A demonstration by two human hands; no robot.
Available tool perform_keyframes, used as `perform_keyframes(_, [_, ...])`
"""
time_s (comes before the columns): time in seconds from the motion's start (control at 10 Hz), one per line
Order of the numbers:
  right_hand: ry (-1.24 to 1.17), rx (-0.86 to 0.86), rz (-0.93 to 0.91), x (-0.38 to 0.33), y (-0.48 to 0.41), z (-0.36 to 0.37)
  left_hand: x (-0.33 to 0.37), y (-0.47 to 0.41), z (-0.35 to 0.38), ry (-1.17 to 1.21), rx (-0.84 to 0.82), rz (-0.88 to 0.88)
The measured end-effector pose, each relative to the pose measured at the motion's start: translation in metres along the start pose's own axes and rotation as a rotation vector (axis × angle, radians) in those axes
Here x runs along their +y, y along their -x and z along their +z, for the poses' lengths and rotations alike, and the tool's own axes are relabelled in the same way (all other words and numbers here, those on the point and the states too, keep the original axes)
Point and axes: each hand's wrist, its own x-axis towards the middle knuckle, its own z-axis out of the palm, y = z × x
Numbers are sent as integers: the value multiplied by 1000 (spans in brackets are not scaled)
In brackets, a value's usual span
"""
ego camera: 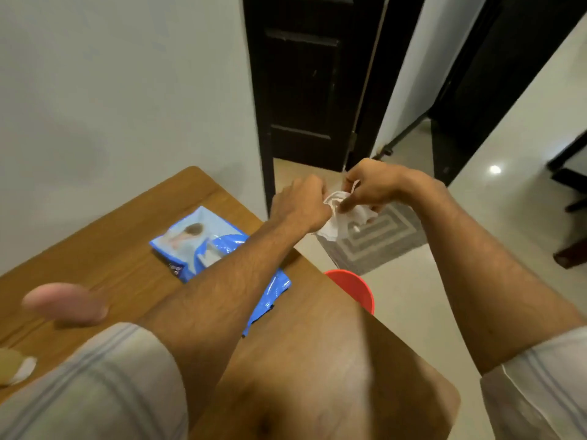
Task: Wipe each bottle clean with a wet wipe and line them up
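Both my hands are raised past the table's far right edge, over the floor. A crumpled white wet wipe (344,222) hangs between them. My right hand (376,185) pinches the wipe from above with curled fingers. My left hand (301,204) is curled against the wipe's left side and grips it there; its fingertips are hidden. Whether anything is wrapped inside the wipe cannot be told. A blurred pink bottle (66,303) lies on the wooden table (317,360) at the left. A beige and white bottle (14,366) shows at the lower left edge.
A blue wet-wipe pack (190,242) lies on the table under my left forearm. A red bin (352,287) stands on the floor by the table's right edge, near a grey patterned mat (381,239). A dark door (305,84) and white wall are behind.
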Motion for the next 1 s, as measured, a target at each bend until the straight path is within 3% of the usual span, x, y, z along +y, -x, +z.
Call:
perform_keyframes(0.2, [-145,127,94,63,-37,34,5,-33,61,-72,-78,25])
perform_keyframes(0.6, [-99,284,229,119,-82,96,14,-50,131,-85,-502,-70])
perform_keyframes(1.0, [-176,152,320,149,-96,132,4,-47,155,-203,-569,-99])
